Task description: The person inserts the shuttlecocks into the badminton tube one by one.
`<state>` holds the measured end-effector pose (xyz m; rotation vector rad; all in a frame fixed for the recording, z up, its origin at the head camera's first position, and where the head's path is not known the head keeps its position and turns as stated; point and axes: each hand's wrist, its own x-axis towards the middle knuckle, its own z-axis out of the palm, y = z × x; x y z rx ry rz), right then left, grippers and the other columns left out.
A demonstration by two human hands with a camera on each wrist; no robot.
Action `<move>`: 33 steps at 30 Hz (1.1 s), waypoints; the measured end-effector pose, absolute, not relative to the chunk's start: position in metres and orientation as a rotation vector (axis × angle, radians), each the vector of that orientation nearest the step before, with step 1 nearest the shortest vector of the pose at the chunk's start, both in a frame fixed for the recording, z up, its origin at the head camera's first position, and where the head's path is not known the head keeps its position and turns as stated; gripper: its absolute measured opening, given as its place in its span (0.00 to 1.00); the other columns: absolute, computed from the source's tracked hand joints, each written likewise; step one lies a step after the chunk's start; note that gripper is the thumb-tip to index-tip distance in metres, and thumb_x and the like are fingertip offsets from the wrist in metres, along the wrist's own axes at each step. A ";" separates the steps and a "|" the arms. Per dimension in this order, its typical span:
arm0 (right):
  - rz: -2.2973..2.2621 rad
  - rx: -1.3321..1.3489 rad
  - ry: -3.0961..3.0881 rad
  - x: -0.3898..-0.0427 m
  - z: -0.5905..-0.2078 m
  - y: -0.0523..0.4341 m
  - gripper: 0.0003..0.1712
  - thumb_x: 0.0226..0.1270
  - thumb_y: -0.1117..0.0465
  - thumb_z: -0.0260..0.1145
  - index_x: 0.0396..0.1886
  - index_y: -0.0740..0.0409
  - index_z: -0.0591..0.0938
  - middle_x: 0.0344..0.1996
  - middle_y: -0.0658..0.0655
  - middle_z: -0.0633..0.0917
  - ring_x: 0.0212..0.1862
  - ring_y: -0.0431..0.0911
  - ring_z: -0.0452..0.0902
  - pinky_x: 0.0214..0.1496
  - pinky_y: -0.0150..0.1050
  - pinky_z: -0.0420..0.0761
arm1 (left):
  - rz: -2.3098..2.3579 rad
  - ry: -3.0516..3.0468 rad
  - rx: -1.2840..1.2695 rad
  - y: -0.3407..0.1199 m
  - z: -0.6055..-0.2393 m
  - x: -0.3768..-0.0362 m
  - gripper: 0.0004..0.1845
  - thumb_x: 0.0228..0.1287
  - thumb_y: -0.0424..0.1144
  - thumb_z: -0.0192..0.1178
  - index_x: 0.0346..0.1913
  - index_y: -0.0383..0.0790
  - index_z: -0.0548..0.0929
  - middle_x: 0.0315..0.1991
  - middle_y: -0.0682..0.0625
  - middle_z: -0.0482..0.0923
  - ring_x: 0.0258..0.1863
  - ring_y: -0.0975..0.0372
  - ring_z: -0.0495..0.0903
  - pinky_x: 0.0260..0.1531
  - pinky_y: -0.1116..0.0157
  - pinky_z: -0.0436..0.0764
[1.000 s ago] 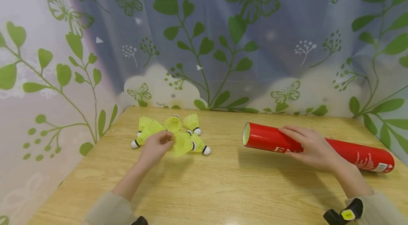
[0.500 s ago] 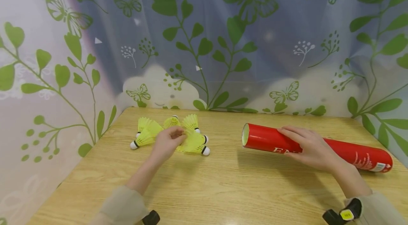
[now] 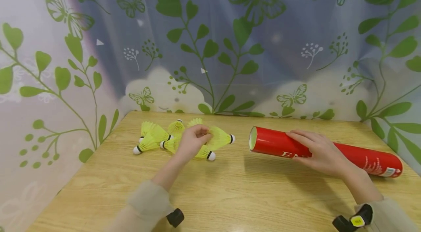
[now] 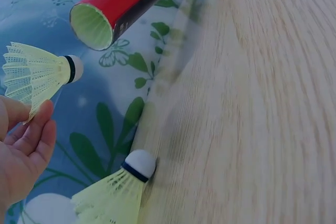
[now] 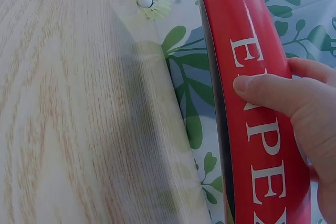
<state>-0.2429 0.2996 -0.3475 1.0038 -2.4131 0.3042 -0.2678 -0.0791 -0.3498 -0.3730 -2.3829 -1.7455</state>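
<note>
My left hand (image 3: 192, 142) pinches a yellow shuttlecock (image 3: 221, 137) by the rim of its skirt. Its white base points right, toward the open mouth of a red tube (image 3: 271, 140), and a gap separates the two. In the left wrist view, that shuttlecock (image 4: 39, 72) hangs off the thumb and fingertips. My right hand (image 3: 323, 151) grips the tube around its middle from above, thumb on the near side, as the right wrist view also shows. The tube's mouth looks pale green inside; whether anything sits deeper cannot be told.
Several loose yellow shuttlecocks (image 3: 148, 143) lie on the wooden table (image 3: 223, 195) behind and left of my left hand. One more shuttlecock (image 3: 207, 153) lies just below the held one. A leaf-patterned curtain (image 3: 230, 78) hangs along the table's back edge.
My left hand has carried the pinched shuttlecock rightward from the group, its base now clear of the others and nearer the tube. The right hand and tube have stayed in place.
</note>
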 end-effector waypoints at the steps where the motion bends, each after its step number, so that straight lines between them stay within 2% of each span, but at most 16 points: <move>1: 0.305 1.003 -2.411 -0.243 -0.347 0.300 0.47 0.36 0.58 0.79 0.62 0.52 0.72 0.53 0.59 0.77 0.52 0.55 0.72 0.49 0.57 0.69 | -1.765 -2.381 -0.376 -0.076 -0.350 -0.269 0.09 0.58 0.29 0.62 0.41 0.30 0.81 0.34 0.45 0.81 0.32 0.60 0.79 0.33 0.65 0.79; 13: 0.296 1.032 -2.354 -0.244 -0.346 0.298 0.47 0.35 0.59 0.79 0.62 0.52 0.73 0.53 0.59 0.77 0.51 0.55 0.73 0.48 0.56 0.70 | -1.902 -2.338 -0.488 -0.041 -0.348 -0.274 0.10 0.58 0.27 0.60 0.42 0.26 0.80 0.33 0.42 0.80 0.28 0.64 0.77 0.32 0.67 0.79; 16: 0.302 1.064 -2.314 -0.246 -0.345 0.298 0.39 0.49 0.46 0.73 0.61 0.53 0.73 0.53 0.59 0.78 0.51 0.55 0.74 0.47 0.56 0.70 | -1.924 -2.316 -0.520 -0.035 -0.350 -0.275 0.09 0.57 0.26 0.60 0.41 0.25 0.79 0.32 0.42 0.80 0.27 0.66 0.76 0.31 0.68 0.79; 19: 0.315 1.092 -2.291 -0.247 -0.346 0.297 0.37 0.53 0.44 0.70 0.61 0.54 0.74 0.53 0.58 0.78 0.50 0.55 0.74 0.46 0.56 0.71 | -1.946 -2.306 -0.522 -0.029 -0.353 -0.278 0.10 0.57 0.26 0.60 0.41 0.24 0.79 0.31 0.42 0.80 0.27 0.66 0.76 0.31 0.68 0.79; 20: 0.314 1.097 -2.288 -0.247 -0.346 0.297 0.37 0.53 0.44 0.71 0.61 0.54 0.74 0.52 0.58 0.78 0.50 0.55 0.74 0.46 0.56 0.71 | -1.943 -2.310 -0.521 -0.028 -0.354 -0.279 0.10 0.57 0.26 0.60 0.41 0.24 0.79 0.32 0.42 0.80 0.27 0.66 0.76 0.31 0.69 0.79; 23: 0.304 1.092 -2.300 -0.247 -0.347 0.296 0.43 0.40 0.56 0.78 0.61 0.53 0.74 0.52 0.58 0.78 0.50 0.54 0.74 0.45 0.55 0.71 | -1.924 -2.330 -0.511 -0.023 -0.356 -0.281 0.10 0.57 0.27 0.61 0.41 0.25 0.79 0.32 0.42 0.80 0.28 0.66 0.76 0.31 0.69 0.78; 25: 0.301 1.090 -2.305 -0.247 -0.348 0.296 0.42 0.41 0.55 0.78 0.61 0.53 0.74 0.52 0.58 0.78 0.50 0.54 0.74 0.46 0.55 0.71 | -1.909 -2.350 -0.516 -0.019 -0.357 -0.282 0.11 0.57 0.28 0.61 0.42 0.26 0.79 0.33 0.42 0.80 0.29 0.65 0.76 0.32 0.69 0.79; 27: 0.304 1.085 -2.308 -0.246 -0.349 0.297 0.39 0.50 0.46 0.73 0.61 0.53 0.74 0.52 0.58 0.78 0.50 0.54 0.74 0.46 0.55 0.71 | -1.904 -2.364 -0.522 -0.015 -0.356 -0.282 0.11 0.57 0.28 0.61 0.43 0.26 0.80 0.33 0.42 0.80 0.30 0.64 0.76 0.32 0.68 0.79; 29: 0.306 1.082 -2.310 -0.245 -0.348 0.297 0.37 0.57 0.37 0.63 0.61 0.53 0.73 0.52 0.58 0.78 0.50 0.54 0.74 0.46 0.55 0.70 | -1.906 -2.360 -0.541 -0.011 -0.356 -0.284 0.11 0.57 0.28 0.61 0.42 0.26 0.80 0.33 0.42 0.80 0.29 0.65 0.76 0.32 0.68 0.79; 31: 0.314 1.079 -2.309 -0.244 -0.348 0.297 0.38 0.60 0.33 0.52 0.61 0.53 0.73 0.52 0.58 0.78 0.50 0.54 0.74 0.46 0.55 0.70 | -1.914 -2.346 -0.557 -0.006 -0.357 -0.284 0.09 0.57 0.27 0.60 0.41 0.25 0.80 0.32 0.42 0.80 0.27 0.66 0.76 0.30 0.68 0.79; 33: 0.312 1.073 -2.310 -0.243 -0.347 0.296 0.40 0.60 0.31 0.47 0.61 0.53 0.73 0.52 0.58 0.78 0.50 0.54 0.74 0.46 0.56 0.70 | -1.919 -2.332 -0.564 -0.002 -0.357 -0.285 0.07 0.56 0.26 0.60 0.38 0.25 0.80 0.31 0.42 0.80 0.26 0.67 0.75 0.29 0.68 0.79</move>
